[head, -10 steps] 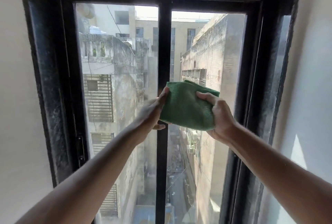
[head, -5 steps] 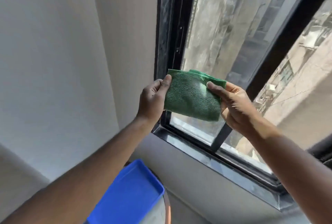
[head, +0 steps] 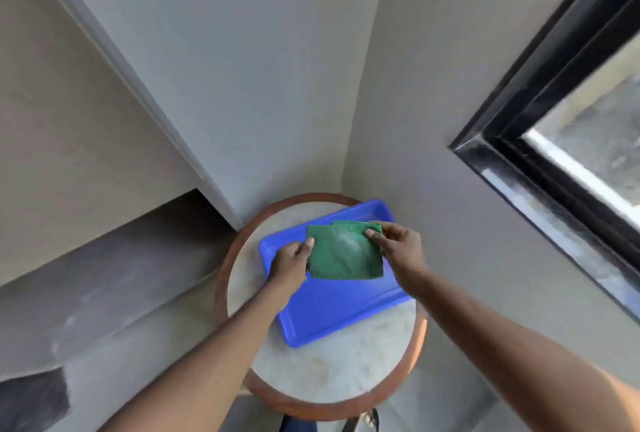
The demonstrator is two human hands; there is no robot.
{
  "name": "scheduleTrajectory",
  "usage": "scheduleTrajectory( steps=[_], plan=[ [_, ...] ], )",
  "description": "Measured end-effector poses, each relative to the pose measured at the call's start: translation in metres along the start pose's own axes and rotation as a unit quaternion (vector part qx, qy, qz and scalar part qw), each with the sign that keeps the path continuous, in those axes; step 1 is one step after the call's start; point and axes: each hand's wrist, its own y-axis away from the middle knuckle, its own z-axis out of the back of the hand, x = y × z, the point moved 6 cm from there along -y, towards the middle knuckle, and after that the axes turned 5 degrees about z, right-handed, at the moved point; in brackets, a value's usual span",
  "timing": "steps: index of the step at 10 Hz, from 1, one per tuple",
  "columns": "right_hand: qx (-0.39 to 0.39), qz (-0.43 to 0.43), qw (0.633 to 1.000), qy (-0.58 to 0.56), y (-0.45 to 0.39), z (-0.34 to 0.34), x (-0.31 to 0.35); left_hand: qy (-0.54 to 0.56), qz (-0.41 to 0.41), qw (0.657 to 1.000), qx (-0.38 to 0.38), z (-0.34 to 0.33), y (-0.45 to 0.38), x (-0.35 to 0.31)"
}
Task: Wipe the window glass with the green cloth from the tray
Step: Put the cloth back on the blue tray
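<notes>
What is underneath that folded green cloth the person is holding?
Below the folded green cloth, held by the left hand and right hand, is a blue plastic tray on a round marble-topped table. The tray part beneath the cloth is hidden.

The person's two forearms reach in from the bottom edge, both bare from elbow to wrist, with no sleeve on either. The left hand [head: 290, 263] and the right hand [head: 398, 251] are bare too: no glove, ring, watch or band shows. The fingernails are short and plain. At the bottom edge, something dark blue and a dark shoe-like shape are too blurred to tell.
</notes>
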Motion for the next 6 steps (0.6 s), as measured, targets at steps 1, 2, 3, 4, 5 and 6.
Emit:
scheduleTrajectory(
  steps=[1,2,3,4,5,6],
  plan=[
    [-0.009,-0.041,0.998,0.048,-0.048,-0.023,-0.1,-0.059,0.032,0.998,-0.003,-0.002,-0.071,0.062],
    [-0.017,-0.058,0.995,0.078,-0.071,-0.026,-0.149,-0.095,0.033,0.995,-0.014,-0.009,-0.107,0.093],
    [-0.034,-0.074,0.992,0.098,-0.098,-0.026,-0.195,-0.113,0.05,0.992,-0.031,-0.025,-0.147,0.124],
    [-0.053,-0.068,0.987,0.138,-0.11,-0.024,-0.209,-0.127,0.051,0.989,-0.058,-0.031,-0.161,0.134],
    [-0.085,0.024,0.955,0.284,-0.11,-0.015,-0.198,-0.216,-0.006,0.966,-0.142,-0.034,-0.16,0.128],
    [-0.105,0.176,0.898,0.39,-0.093,-0.007,-0.168,-0.357,-0.117,0.904,-0.203,-0.041,-0.138,0.097]
  ],
)
